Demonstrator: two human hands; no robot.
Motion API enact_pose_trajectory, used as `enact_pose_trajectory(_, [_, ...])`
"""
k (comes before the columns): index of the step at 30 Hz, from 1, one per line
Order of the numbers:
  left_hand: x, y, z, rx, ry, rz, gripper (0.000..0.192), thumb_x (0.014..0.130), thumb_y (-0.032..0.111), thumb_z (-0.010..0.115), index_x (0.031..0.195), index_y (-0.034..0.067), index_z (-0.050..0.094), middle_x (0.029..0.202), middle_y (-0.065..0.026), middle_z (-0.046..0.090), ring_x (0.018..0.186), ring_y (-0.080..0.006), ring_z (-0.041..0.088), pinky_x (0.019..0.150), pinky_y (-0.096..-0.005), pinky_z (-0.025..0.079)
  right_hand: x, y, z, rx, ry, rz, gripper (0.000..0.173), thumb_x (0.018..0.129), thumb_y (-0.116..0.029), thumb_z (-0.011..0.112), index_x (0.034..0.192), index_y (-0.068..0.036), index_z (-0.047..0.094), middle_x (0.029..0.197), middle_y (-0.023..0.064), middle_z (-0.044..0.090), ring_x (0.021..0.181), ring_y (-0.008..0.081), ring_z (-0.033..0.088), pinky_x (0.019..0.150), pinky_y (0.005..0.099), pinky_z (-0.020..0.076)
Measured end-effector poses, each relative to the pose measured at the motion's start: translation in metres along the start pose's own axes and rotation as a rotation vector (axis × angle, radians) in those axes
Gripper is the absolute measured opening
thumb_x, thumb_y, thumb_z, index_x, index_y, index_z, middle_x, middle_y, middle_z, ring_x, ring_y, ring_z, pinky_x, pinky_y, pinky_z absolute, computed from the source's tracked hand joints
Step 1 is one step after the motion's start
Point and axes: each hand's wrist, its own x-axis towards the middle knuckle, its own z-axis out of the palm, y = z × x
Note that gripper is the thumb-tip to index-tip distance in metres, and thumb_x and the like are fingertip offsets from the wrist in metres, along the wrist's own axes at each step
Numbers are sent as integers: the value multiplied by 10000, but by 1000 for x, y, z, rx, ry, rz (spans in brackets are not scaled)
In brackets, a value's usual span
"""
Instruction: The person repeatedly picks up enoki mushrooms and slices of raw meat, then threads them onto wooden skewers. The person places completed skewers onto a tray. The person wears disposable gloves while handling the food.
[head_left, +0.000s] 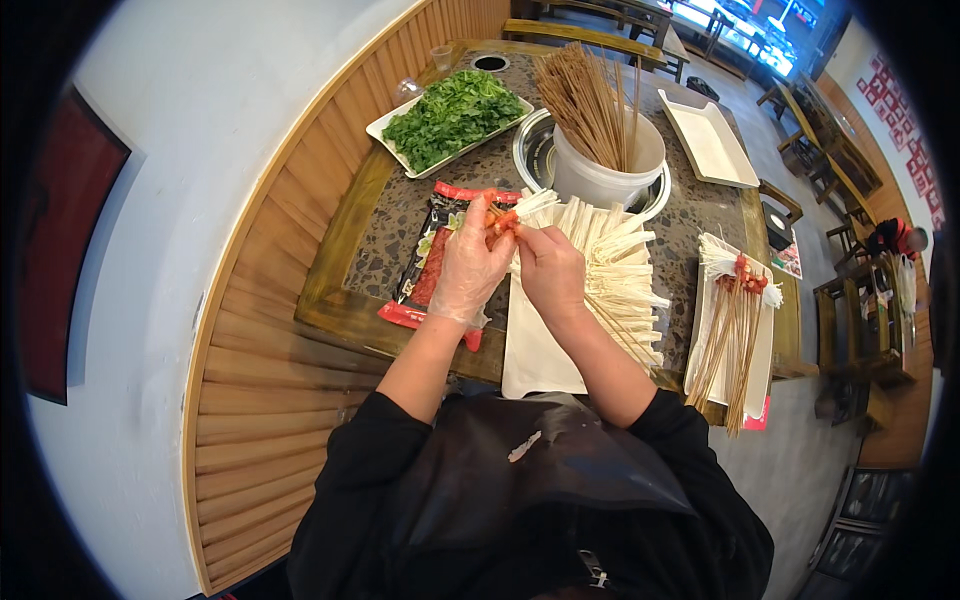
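My left hand (472, 266), in a clear plastic glove, grips a small bundle of enoki mushrooms (536, 202) with a red meat slice (506, 221) around it. My bare right hand (553, 266) pinches the lower side of this wrap; its fingertips are partly hidden. Thin sticks show between the left fingers. Below the hands lies a white tray (540, 352) with rows of enoki bundles (622, 270) and a few bamboo skewers (619, 326). Under the left hand is a black-and-red plastic pack of red sliced meat (431, 274).
A white bucket (611, 176) of bamboo skewers (581, 105) stands in a steel basin (529, 154). Coriander-like greens (454, 116) fill a tray at the back left. Finished skewers (731, 322) lie on a right-hand tray (757, 360). Another white tray (709, 142) sits behind. A panelled wall (262, 352) borders the left.
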Motion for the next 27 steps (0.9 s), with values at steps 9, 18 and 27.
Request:
enact_pose_trajectory(9, [-8,-11,5,40,108,25,160,799,47,638,951,6,612,804,-119,661,657,-170,629,601,-293,506,-4,2,0,9,17,-70,34,774,-69,644,776,-49,617,711,116,589,627,304,594,557,381,483])
enact_pose_trajectory(18, [-5,-22,-4,-91,178,-77,118,837,22,615,951,-10,614,774,-2,623,663,-41,534,584,-211,459,-10,-2,4,108,-15,-10,51,785,-63,656,813,-26,637,760,138,618,674,320,610,600,378,494])
enact_pose_trajectory(27, [-7,-20,-1,84,181,70,133,829,17,601,957,-15,612,798,-98,648,686,-131,609,610,-270,490,-4,0,3,101,-48,10,65,786,-70,659,813,-17,635,776,150,624,697,325,615,614,380,494])
